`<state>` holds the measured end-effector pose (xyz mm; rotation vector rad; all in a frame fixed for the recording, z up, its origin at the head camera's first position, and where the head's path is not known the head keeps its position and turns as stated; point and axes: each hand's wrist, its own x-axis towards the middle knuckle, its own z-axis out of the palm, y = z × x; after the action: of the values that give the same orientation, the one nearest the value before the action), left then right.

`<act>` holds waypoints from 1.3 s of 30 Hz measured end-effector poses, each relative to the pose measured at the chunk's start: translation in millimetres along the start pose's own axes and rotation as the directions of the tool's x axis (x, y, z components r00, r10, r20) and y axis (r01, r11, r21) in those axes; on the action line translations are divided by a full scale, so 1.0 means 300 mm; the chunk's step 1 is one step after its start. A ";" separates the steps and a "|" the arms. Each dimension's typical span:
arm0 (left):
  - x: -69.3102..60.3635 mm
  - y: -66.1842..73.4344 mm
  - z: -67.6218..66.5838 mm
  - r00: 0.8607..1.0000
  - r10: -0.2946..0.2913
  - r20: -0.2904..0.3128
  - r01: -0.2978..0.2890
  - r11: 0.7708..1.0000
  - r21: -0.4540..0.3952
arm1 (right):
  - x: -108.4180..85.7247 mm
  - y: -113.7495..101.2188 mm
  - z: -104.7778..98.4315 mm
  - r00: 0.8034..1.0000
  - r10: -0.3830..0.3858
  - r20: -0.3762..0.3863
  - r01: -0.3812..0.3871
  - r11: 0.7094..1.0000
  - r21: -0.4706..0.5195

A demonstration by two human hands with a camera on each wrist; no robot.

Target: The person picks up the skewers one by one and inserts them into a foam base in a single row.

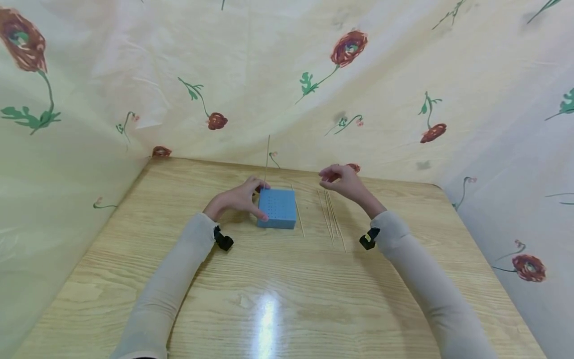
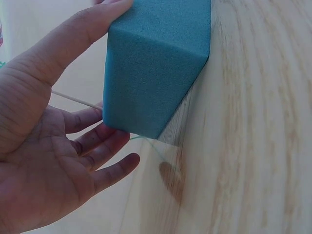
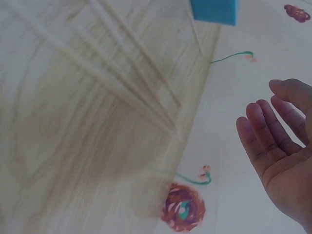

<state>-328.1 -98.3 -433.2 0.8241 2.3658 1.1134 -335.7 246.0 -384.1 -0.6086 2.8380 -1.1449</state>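
A blue foam block (image 1: 281, 204) with rows of small holes in its top lies on the wooden table. My left hand (image 1: 239, 197) holds it from the left, thumb at the near corner and fingers at the far one. One thin wooden stick (image 1: 267, 162) stands upright in the block's far left corner, beside those fingers. In the left wrist view the thumb and fingertips touch the block (image 2: 151, 78). My right hand (image 1: 347, 183), loosely bent, hovers over the far ends of several loose sticks (image 1: 329, 217). Nothing shows between its fingers in the right wrist view.
A single stick (image 1: 300, 219) lies just right of the block. The wooden table (image 1: 341, 304) stretches toward me, with a bright reflection near the front. Flower-patterned sheeting (image 1: 269, 75) hangs behind the table and along both sides.
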 end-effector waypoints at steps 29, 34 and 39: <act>0.002 -0.001 -0.004 1.000 0.011 -0.008 -0.011 1.000 0.006 | -0.146 0.198 -0.006 0.989 0.099 0.113 -0.088 0.991 -0.103; 0.004 -0.006 -0.001 1.000 0.011 -0.008 -0.011 1.000 -0.003 | -0.147 0.206 0.007 0.989 0.094 0.118 -0.081 0.991 -0.109; 0.003 -0.002 -0.001 1.000 0.007 -0.005 -0.007 1.000 -0.003 | -0.147 0.214 0.020 0.990 0.080 0.114 -0.065 0.990 -0.126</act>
<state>-329.1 -98.2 -433.6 0.8308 2.3660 1.1229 -316.4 300.2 -437.1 -0.5538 2.8175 -0.8985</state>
